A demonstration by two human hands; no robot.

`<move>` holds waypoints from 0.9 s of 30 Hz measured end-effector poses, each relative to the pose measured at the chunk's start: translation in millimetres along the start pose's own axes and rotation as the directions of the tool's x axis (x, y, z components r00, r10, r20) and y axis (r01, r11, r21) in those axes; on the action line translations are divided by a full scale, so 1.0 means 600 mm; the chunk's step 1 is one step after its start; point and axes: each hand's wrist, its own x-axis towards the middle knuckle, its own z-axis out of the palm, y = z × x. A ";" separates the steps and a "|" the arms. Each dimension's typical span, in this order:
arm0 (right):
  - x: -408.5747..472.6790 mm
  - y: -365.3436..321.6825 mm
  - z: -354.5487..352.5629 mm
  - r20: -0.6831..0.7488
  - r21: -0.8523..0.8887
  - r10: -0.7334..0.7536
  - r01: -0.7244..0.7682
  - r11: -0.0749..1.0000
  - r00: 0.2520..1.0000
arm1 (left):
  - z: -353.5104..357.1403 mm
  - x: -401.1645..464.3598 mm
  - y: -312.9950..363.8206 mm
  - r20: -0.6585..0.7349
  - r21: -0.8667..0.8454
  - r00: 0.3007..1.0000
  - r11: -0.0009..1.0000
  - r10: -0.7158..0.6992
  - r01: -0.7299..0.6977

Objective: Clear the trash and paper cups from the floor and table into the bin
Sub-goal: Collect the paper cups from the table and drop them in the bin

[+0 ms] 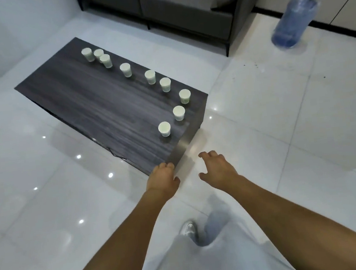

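Several white paper cups stand upright along the right side of a low dark wooden table (95,112); the nearest cup (164,129) is by the near right corner, another (179,113) just behind it. My left hand (162,177) hangs over the table's near corner with fingers loosely curled, holding nothing. My right hand (216,167) is beside it over the floor, fingers relaxed and spread, empty. No bin shows in this view.
A grey sofa (186,13) stands beyond the table. A large blue water bottle (292,21) sits on the white tiled floor at the right. Small dark specks (255,66) lie on the tiles near it. My legs and a shoe (189,229) are below.
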 end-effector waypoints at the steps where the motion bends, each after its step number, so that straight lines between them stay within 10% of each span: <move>1: 0.025 0.002 -0.014 0.008 -0.005 -0.006 0.006 1.000 1.000 | -0.008 0.025 0.004 0.013 -0.002 1.000 1.000 -0.012 0.012; 27: 0.623 -0.002 -0.190 0.319 -0.154 -0.146 0.204 0.967 0.936 | -0.097 0.491 -0.017 0.237 -0.246 0.875 0.845 -0.423 0.475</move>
